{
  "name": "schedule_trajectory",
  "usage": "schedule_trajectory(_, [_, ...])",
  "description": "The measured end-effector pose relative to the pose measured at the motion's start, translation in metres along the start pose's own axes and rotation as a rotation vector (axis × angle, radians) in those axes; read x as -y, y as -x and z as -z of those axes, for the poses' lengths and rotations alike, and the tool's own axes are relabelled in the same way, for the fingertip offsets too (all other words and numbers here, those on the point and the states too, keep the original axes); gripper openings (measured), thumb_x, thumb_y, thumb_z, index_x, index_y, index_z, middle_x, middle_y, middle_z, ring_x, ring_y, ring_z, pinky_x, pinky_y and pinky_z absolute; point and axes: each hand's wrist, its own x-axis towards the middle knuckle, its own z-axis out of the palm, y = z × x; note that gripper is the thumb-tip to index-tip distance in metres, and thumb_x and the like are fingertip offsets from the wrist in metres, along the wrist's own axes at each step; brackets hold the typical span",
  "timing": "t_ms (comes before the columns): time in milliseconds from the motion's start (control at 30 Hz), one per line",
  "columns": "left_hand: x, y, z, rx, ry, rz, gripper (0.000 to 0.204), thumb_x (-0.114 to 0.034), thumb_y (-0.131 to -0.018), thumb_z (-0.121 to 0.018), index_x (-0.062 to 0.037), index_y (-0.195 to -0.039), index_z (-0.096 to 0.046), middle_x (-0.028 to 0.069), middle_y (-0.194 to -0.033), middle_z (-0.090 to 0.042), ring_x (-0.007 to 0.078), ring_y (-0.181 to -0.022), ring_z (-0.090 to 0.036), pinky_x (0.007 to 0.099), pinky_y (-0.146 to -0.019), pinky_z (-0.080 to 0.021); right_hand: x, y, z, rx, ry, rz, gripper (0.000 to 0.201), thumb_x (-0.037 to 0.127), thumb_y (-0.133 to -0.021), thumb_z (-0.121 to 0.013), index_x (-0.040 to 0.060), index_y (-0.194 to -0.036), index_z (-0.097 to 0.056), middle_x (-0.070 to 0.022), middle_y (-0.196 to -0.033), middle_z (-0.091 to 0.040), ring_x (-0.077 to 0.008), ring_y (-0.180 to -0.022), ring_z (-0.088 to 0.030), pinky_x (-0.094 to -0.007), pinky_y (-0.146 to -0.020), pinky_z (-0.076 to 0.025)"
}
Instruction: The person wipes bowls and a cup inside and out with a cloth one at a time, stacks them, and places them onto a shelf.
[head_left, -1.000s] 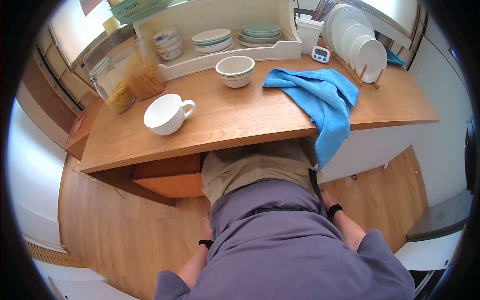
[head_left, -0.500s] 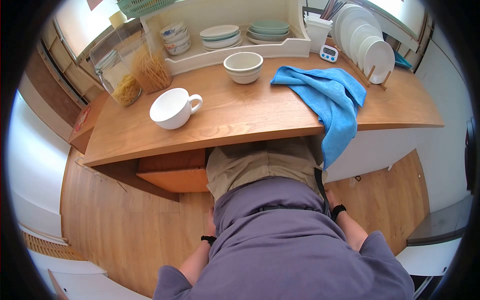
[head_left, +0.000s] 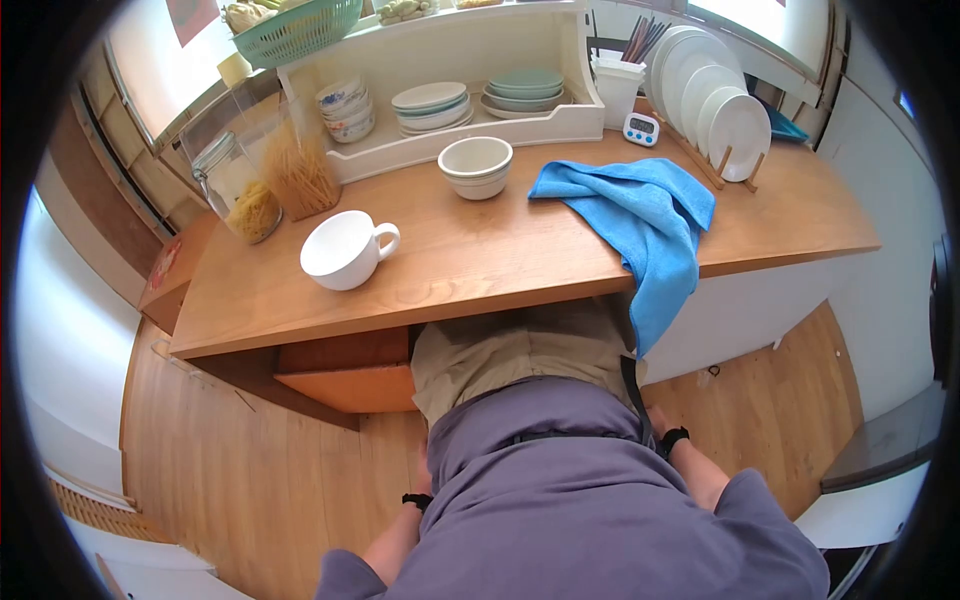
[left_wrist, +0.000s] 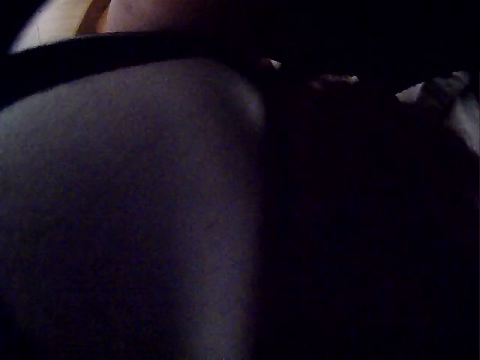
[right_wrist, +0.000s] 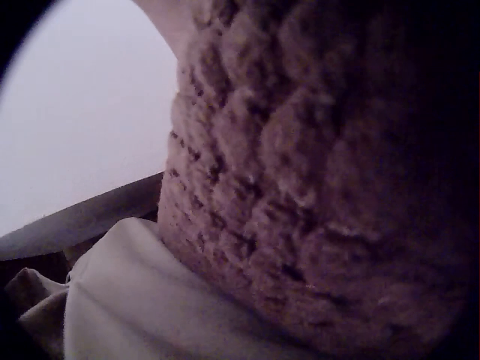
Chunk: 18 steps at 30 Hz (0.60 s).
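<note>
Both arms hang down beside the body. My left hand [head_left: 424, 468] is beside the left hip, mostly covered by the purple-grey shirt. On the other side, my right hand [head_left: 658, 421] is against the beige trousers [head_left: 520, 345], its fingers out of sight. Nearest on the wooden counter [head_left: 430, 280] is a white cup [head_left: 340, 250], its handle to the right. Behind it stand two or more nested cream bowls [head_left: 475, 168]. A crumpled blue cloth [head_left: 650, 220] hangs over the front edge. The left wrist view is nearly black; textured skin or cloth fills much of the right.
Jars of pasta [head_left: 250, 205] stand at the counter's left end. A white shelf [head_left: 465, 128] holds stacked bowls and plates, with a green basket [head_left: 300, 35] above. At right are a timer [head_left: 640, 129], a utensil holder [head_left: 615, 90] and a rack of white plates [head_left: 738, 135].
The head view has shifted slightly, tilting so that more of the basket and shelf top shows. Both hands stay beside the hips, and the things on the counter keep their places.
</note>
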Motion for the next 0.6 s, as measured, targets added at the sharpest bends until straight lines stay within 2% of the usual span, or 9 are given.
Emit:
schedule_trajectory(67, [-0.006,-0.013,0.009,0.009,-0.013,0.010,0.043,-0.032,-0.092,-0.065,0.0035,-0.115,-0.061,0.0182,-0.103,-0.069,0.0261,-0.098,-0.064,0.0383,-0.087,-0.051,0.077,0.019,0.007,-0.072,-0.353,-0.456,0.024,0.020,-0.095,-0.059,0.0012,-0.085,-0.068,-0.0058,-0.074,-0.065,-0.0209,-0.066,-0.063,-0.0320,-0.058,-0.049])
schedule_trajectory(167, [-0.013,-0.025,0.011,0.015,-0.026,0.029,0.042,-0.032,-0.092,-0.065,0.0036,-0.114,-0.062,0.0178,-0.101,-0.070,0.0259,-0.096,-0.065,0.0383,-0.086,-0.051,0.193,0.030,0.037,-0.118,-0.295,-0.504,0.025,0.024,-0.098,-0.062,0.0011,-0.097,-0.069,-0.0068,-0.080,-0.069,-0.0163,-0.069,-0.065,-0.0310,-0.064,-0.052])
schedule_trajectory(233, [-0.044,-0.040,0.036,-0.137,-0.186,0.002,0.034,-0.029,-0.092,-0.069,0.0036,-0.102,-0.067,0.0098,-0.080,-0.069,0.0204,-0.079,-0.067,0.0347,-0.072,-0.053,0.238,0.028,0.059,-0.281,-0.377,-0.309,0.027,0.028,-0.100,-0.060,0.0034,-0.092,-0.066,-0.0045,-0.075,-0.065,-0.0128,-0.066,-0.063,-0.0267,-0.061,-0.050])
schedule_trajectory(300, [-0.167,-0.013,0.057,-0.286,-0.161,-0.236,0.021,-0.018,-0.094,-0.068,0.0020,-0.101,-0.069,0.0030,-0.073,-0.066,0.0122,-0.069,-0.063,0.0280,-0.062,-0.050,0.261,0.017,0.092,-0.396,-0.298,-0.022,0.029,0.030,-0.101,-0.059,0.0029,-0.092,-0.066,-0.0023,-0.074,-0.064,-0.0106,-0.064,-0.061,-0.0248,-0.057,-0.047])
schedule_trajectory(367, [-0.255,0.004,0.069,-0.340,0.034,-0.427,0.012,-0.009,-0.097,-0.063,-0.0013,-0.104,-0.069,0.0002,-0.079,-0.065,0.0073,-0.069,-0.060,0.0227,-0.062,-0.047,0.317,0.019,0.119,-0.532,-0.229,0.161,0.026,0.025,-0.102,-0.059,0.0022,-0.091,-0.066,-0.0017,-0.073,-0.063,-0.0088,-0.063,-0.059,-0.0236,-0.057,-0.046])
schedule_trajectory(400, [-0.292,0.011,0.073,-0.384,0.000,-0.509,0.012,-0.009,-0.097,-0.064,-0.0003,-0.103,-0.069,-0.0001,-0.077,-0.065,0.0068,-0.067,-0.057,0.0223,-0.061,-0.046,0.347,0.025,0.128,-0.585,-0.187,0.252,0.025,0.023,-0.102,-0.060,0.0015,-0.090,-0.066,-0.0013,-0.072,-0.063,-0.0080,-0.064,-0.059,-0.0229,-0.058,-0.046])
schedule_trajectory(467, [-0.340,0.019,0.076,-0.431,-0.034,-0.597,0.011,-0.008,-0.096,-0.064,0.0006,-0.102,-0.069,-0.0004,-0.075,-0.064,0.0064,-0.065,-0.055,0.0218,-0.061,-0.044,0.398,0.035,0.135,-0.641,-0.146,0.350,0.024,0.021,-0.101,-0.061,0.0008,-0.089,-0.066,-0.0008,-0.072,-0.063,-0.0071,-0.065,-0.059,-0.0221,-0.059,-0.046])
schedule_trajectory(533, [-0.367,0.021,0.076,-0.504,-0.013,-0.744,0.012,-0.008,-0.096,-0.065,0.0008,-0.103,-0.068,0.0009,-0.081,-0.064,0.0080,-0.070,-0.057,0.0223,-0.066,-0.045,0.433,0.046,0.132,-0.696,-0.100,0.524,0.021,0.017,-0.100,-0.064,-0.0003,-0.088,-0.065,0.0002,-0.073,-0.062,-0.0055,-0.066,-0.057,-0.0214,-0.060,-0.045])
schedule_trajectory(600, [-0.386,0.016,0.071,-0.549,-0.044,-0.834,0.012,-0.007,-0.095,-0.065,0.0004,-0.104,-0.068,0.0017,-0.084,-0.065,0.0085,-0.073,-0.057,0.0225,-0.068,-0.045,0.464,0.053,0.120,-0.656,-0.150,0.563,0.019,0.015,-0.099,-0.065,-0.0009,-0.089,-0.065,0.0005,-0.073,-0.063,-0.0054,-0.066,-0.057,-0.0213,-0.060,-0.045])
